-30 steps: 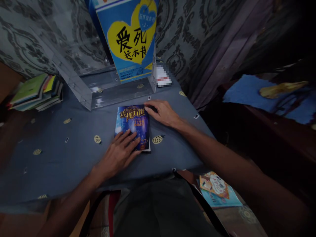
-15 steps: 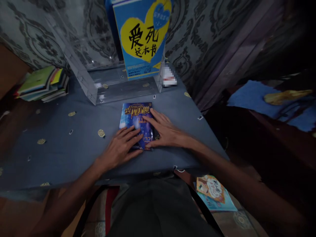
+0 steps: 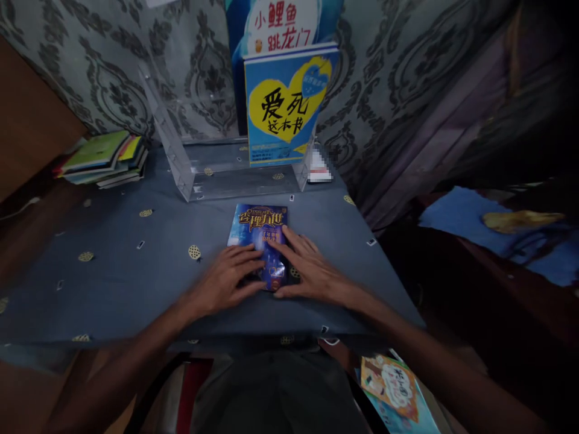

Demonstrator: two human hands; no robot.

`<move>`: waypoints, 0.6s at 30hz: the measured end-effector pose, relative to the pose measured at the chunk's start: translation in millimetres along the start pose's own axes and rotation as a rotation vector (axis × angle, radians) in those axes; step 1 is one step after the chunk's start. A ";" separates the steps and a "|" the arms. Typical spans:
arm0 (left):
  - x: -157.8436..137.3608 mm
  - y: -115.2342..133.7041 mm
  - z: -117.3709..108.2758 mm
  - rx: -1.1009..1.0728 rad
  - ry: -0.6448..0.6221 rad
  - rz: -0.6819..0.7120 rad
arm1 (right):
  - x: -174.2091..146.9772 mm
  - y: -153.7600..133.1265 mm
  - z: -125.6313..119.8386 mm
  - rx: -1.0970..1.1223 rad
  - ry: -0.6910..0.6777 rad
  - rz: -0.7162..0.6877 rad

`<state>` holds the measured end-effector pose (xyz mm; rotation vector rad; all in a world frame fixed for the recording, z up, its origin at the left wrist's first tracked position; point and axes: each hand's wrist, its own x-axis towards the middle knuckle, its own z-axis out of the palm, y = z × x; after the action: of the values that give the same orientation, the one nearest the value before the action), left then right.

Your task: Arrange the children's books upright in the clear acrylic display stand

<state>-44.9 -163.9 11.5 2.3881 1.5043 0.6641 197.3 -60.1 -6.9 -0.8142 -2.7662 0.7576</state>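
Note:
A small blue-purple book (image 3: 260, 232) with gold lettering lies flat on the table in front of me. My left hand (image 3: 230, 274) rests over its lower left part, fingers stretched out across the cover. At its right edge lies my right hand (image 3: 312, 265), fingers spread, with the fingertips on the cover and the thumb by the lower edge. Neither hand is wrapped around the book. Behind it, a clear acrylic stand (image 3: 244, 184) holds an upright blue book (image 3: 292, 108) with a yellow heart, and a taller teal book (image 3: 284, 24) stands behind that one.
A stack of books (image 3: 102, 160) lies at the table's back left. A blurred-out white item (image 3: 319, 167) is right of the stand. Below the table's front edge sit picture books (image 3: 393, 389). Blue cloth (image 3: 474, 235) lies at the right, and patterned curtain hangs behind.
My view has tilted up, so the table things appear lower and more of the teal book shows. Both hands stay on the small book, in nearly the same pose.

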 end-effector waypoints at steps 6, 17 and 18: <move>17.9 -40.2 -5.9 0.005 0.162 -0.279 | 13.0 -1.4 -9.1 0.060 0.045 0.072; 44.2 -57.4 4.9 -0.620 0.396 -0.507 | 63.0 -4.6 27.0 -0.129 0.299 0.221; 45.9 -57.7 5.4 -0.706 0.438 -0.559 | 62.2 -6.1 26.4 -0.131 0.294 0.231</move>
<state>-70.8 -97.1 -6.8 1.2797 1.6157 1.3380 134.7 -41.9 -25.8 -1.1813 -2.5054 0.4483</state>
